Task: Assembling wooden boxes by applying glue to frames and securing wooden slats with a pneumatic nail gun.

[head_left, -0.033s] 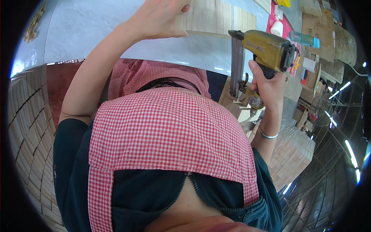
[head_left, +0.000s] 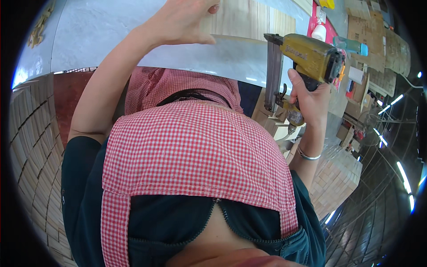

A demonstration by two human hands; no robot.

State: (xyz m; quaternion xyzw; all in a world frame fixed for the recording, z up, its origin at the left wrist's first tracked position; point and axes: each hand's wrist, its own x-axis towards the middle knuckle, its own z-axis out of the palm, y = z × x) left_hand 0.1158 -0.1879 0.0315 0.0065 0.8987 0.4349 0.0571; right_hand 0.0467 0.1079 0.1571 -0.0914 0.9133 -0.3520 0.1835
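A pale wooden board (head_left: 244,20) lies on the grey-white worktop (head_left: 102,31) at the top of the view. At its left end is my left hand (head_left: 182,20), thumb by the near edge and a fingertip curled at the board; the upper part of the hand runs out of the picture. My right hand (head_left: 313,100) is wrapped round the handle of a yellow and black nail gun (head_left: 307,53), raised at the near right of the worktop. The gun's long dark magazine (head_left: 273,75) points down toward me, and its nose is beside the board's right end.
A teal bottle (head_left: 349,45) and a white container (head_left: 319,32) stand right of the gun, by a red surface. Stacked wood (head_left: 33,129) lines the left, and a wrapped stack of blocks (head_left: 336,178) stands at right. Cardboard boxes (head_left: 364,40) are farther off. Small pieces (head_left: 40,26) lie far left.
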